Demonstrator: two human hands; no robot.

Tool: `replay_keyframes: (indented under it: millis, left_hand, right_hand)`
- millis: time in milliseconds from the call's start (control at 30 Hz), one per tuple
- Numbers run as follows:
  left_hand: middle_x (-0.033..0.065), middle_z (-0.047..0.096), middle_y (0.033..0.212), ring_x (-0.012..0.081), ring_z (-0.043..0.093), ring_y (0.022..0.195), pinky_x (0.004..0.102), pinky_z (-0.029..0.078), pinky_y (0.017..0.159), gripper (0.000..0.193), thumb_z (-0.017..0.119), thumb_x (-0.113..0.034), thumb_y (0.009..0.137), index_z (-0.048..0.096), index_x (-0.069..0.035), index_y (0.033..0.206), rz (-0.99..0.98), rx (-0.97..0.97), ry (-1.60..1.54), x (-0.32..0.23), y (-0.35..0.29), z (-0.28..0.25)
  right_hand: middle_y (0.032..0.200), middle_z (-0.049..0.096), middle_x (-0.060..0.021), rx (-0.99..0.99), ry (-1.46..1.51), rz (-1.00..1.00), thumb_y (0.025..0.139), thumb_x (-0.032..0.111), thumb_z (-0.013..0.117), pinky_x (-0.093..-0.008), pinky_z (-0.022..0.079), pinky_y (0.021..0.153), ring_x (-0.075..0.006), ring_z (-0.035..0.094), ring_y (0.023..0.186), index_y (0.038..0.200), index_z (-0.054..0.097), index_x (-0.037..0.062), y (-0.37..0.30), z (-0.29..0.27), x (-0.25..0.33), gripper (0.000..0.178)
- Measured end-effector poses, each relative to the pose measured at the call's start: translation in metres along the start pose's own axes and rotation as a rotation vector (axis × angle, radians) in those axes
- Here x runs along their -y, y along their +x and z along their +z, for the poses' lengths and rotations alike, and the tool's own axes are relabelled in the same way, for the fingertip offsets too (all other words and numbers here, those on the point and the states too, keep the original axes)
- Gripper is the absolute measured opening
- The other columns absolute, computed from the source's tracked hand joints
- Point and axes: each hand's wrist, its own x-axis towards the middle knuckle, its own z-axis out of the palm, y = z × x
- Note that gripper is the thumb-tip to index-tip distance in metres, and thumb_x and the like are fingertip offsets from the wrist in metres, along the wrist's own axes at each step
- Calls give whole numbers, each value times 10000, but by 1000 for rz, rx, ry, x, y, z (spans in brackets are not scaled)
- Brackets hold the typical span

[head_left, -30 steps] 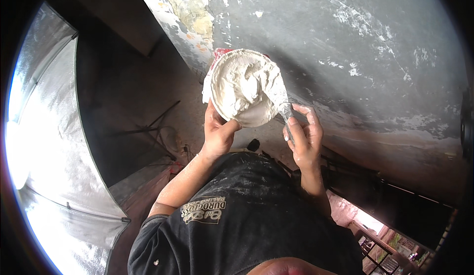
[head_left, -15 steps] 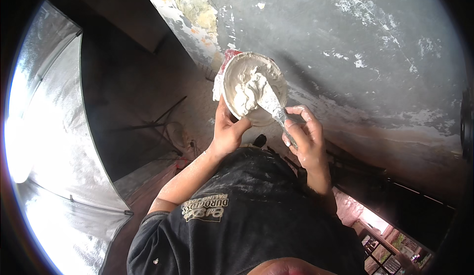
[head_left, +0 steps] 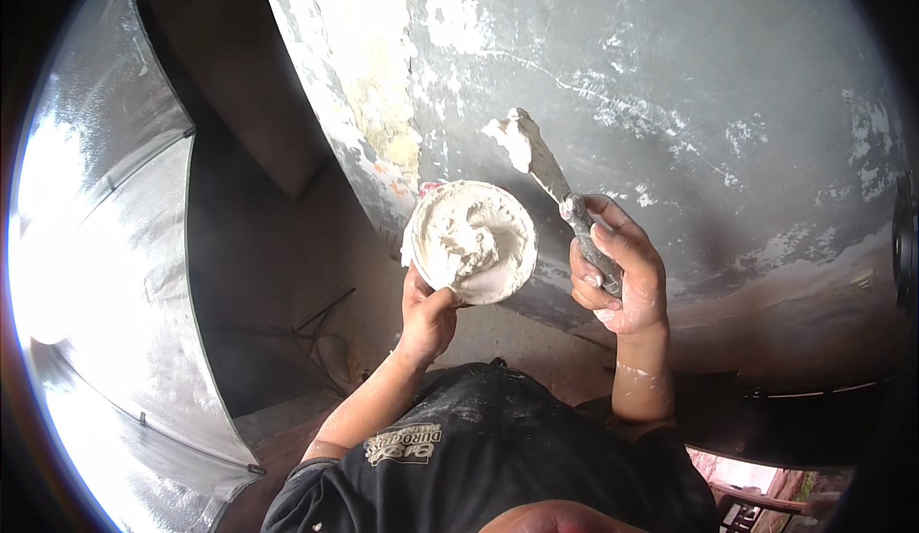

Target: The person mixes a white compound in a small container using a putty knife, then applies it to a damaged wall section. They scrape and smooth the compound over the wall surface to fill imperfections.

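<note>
Before the black short-sleeved shirt (head_left: 536, 437): a round white tub (head_left: 527, 251) with a thickly smeared rim, held up with its mouth toward the camera.
Tub contents: creamy white paste (head_left: 467, 246), heaped in ridges and a swirl, smoother near the lower right edge.
Left hand (head_left: 428, 322): bare, gripping the tub at its near left edge, thumb at the rim, other fingers partly hidden by the tub.
Right hand (head_left: 630, 275): bare and paste-spotted, closed round the grey, smeared handle of a flat-bladed putty knife (head_left: 549, 171).
Blade: tilted up and leftward, apart from the tub, with a white lump (head_left: 520, 141) at its tip; whether it touches the wall, I cannot tell.
Wall (head_left: 728, 64): grey, with flaking white patches.
Far left: a bright silver fabric panel (head_left: 124, 265) with thin ribs.
</note>
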Motion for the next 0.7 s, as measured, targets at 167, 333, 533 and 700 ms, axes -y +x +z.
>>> replay_keyframes:
  millis: [167,333,533,700]
  left_hand:
    - [128,611,1434,256,623,1297,388,540,1043,778,514,78,780,395,4,1545,53,31,-43,-17,8,11]
    - [125,656,1393,232,662,1243,358,534,1030,732,549,51,777,465,18,1504,153,24,-63,-35,4,6]
    - [130,655,1388,265,666,1232,386,550,1007,753,509,62,747,466,14,1497,208,-10,-81,-40,-5,4]
    - [114,676,1297,228,715,1010,338,596,686,691,526,7,785,476,-18,1475,231,-52,-69,-45,-12,-26]
  right_hand:
    - [677,510,-63,74,30,-99,1088,209,470,-249,227,372,-74,301,351,1440,496,50,11,25,25,387]
    - [734,598,-76,-82,-379,-550,1056,171,536,-238,282,398,-73,380,437,1358,508,-6,45,93,64,350]
    - [702,596,-18,-109,-977,-1381,1077,129,589,-261,432,549,-82,552,593,1339,484,-1,125,160,175,311]
    - [786,691,-146,-345,-1206,-1967,1044,151,629,-397,541,646,-284,701,687,1345,514,51,181,227,255,338]
